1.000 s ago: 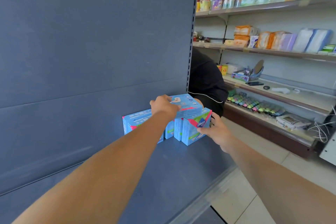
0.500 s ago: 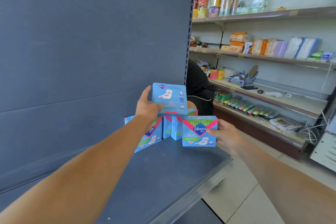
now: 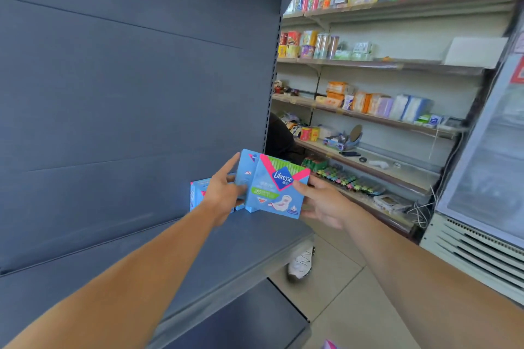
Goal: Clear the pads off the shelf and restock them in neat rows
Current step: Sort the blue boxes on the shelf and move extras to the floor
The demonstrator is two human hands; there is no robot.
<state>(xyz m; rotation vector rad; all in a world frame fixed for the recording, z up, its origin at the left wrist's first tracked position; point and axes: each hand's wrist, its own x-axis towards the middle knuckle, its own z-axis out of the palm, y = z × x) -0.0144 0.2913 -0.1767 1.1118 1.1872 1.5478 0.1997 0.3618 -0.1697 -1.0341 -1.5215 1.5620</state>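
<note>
Fingers (image 3: 302, 187) of both hands pinch two upright pad boxes (image 3: 276, 190) together above the shelf (image 3: 226, 249), remaining boxes (image 3: 198, 193) just left.

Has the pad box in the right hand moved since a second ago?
Yes. The front pad box in the right hand has come up off the grey shelf, where it stood beside the other boxes.

Two bare forearms reaching from the lower corners toward frame centre, left hand (image 3: 224, 193) with thumb raised and fingers curled round a held pack, right hand (image 3: 320, 201) gripping the pack's opposite edge
</note>
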